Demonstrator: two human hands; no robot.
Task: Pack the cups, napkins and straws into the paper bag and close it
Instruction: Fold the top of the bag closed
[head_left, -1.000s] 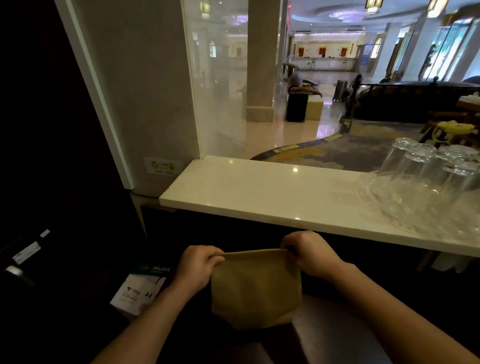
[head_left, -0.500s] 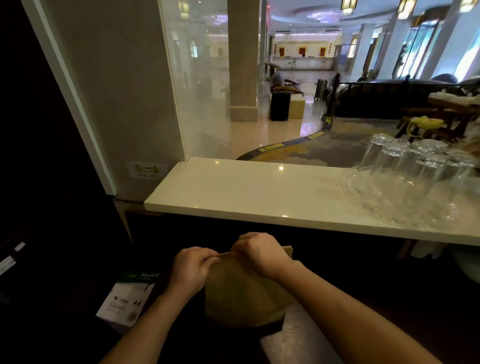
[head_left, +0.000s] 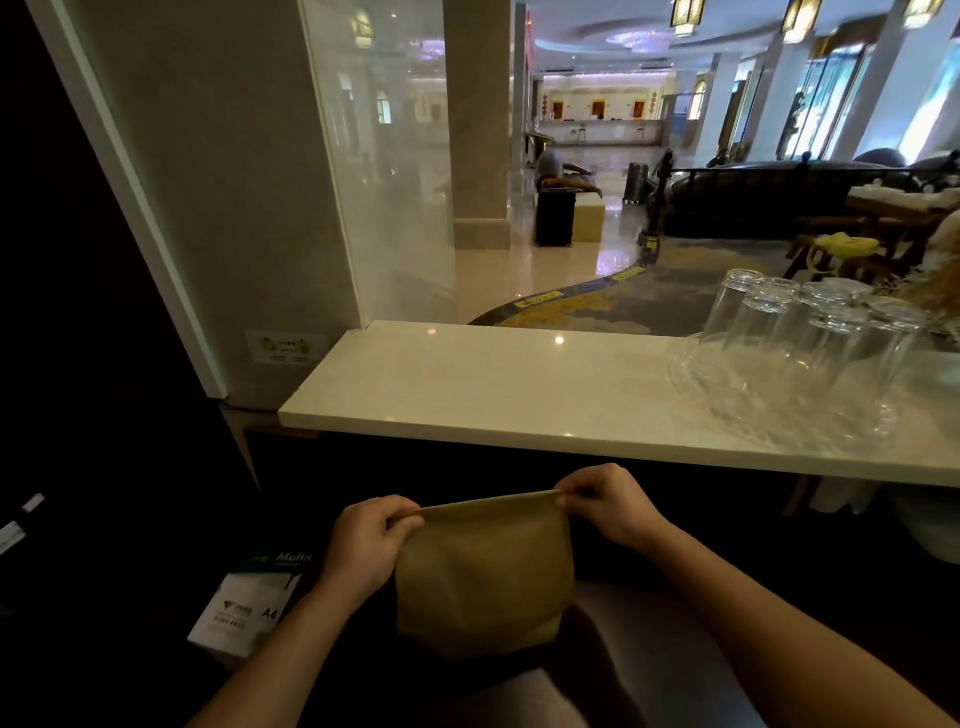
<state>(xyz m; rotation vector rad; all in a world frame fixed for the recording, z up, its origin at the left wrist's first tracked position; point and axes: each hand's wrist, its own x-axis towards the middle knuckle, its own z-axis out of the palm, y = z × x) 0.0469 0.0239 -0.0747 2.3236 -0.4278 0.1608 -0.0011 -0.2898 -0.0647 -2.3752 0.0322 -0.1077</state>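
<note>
1. Centrally, a brown paper bag (head_left: 485, 577) is shown upright on a dark surface below the front edge of the pale stone counter (head_left: 467, 395); its mouth is pressed flat into a straight top edge, so the contents cannot be seen.
2. The left hand (head_left: 366, 543) is closed on the left corner of that top edge, the paper being pinched between thumb and curled fingers.
3. The right hand (head_left: 608, 506) is closed likewise on the right corner, the fingertips (head_left: 569, 496) being pressed together over the paper; the edge is held taut between the two hands.
4. A white A4 paper ream (head_left: 249, 603) is seen left of the bag, beyond the left forearm.
5. Upturned clear drinking glasses (head_left: 800, 332) are grouped on a glass tray (head_left: 753, 421) on the counter, up and to the right of the bag.
</note>
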